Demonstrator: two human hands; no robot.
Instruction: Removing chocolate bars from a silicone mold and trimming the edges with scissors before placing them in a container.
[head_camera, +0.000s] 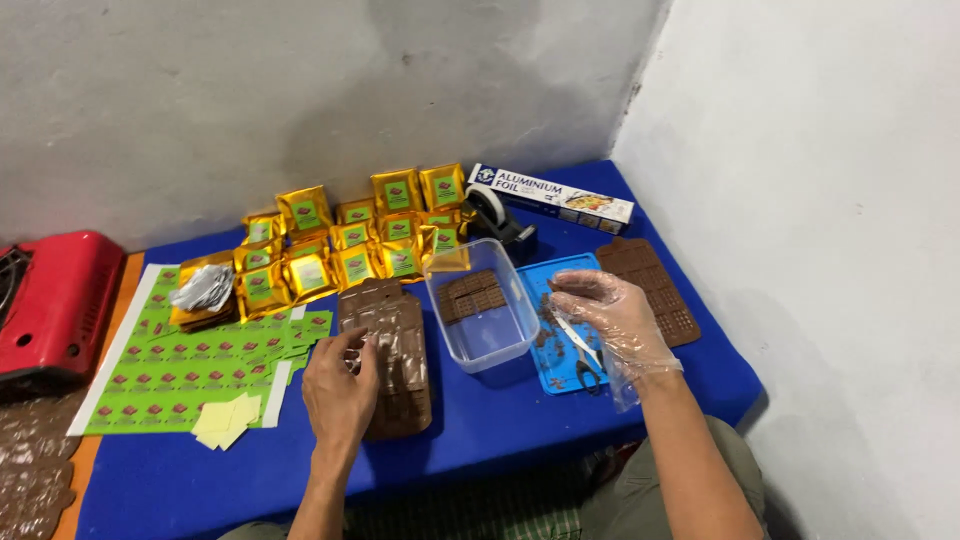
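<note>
Now, what we see:
Left hand (338, 388): bare, fingers curled onto the brown flexible silicone chocolate mould (388, 355), lying flat on the blue tabletop (480, 430).
Right hand (615, 318): in a clear plastic glove, fingers pinched narrow; what they hold, we cannot tell.
Handling: we judge the mould light, floppy and slippery, its chocolate brittle; grip the rim.
Nearby: clear plastic tub (482, 310), just right of the mould.

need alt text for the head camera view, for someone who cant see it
A person's bare left hand rests on a brown silicone chocolate mould on a blue table, while the right hand, in a clear plastic glove, hovers over a blue tray holding scissors. Behind lie gold foil packets and a clear plastic tub.
</note>
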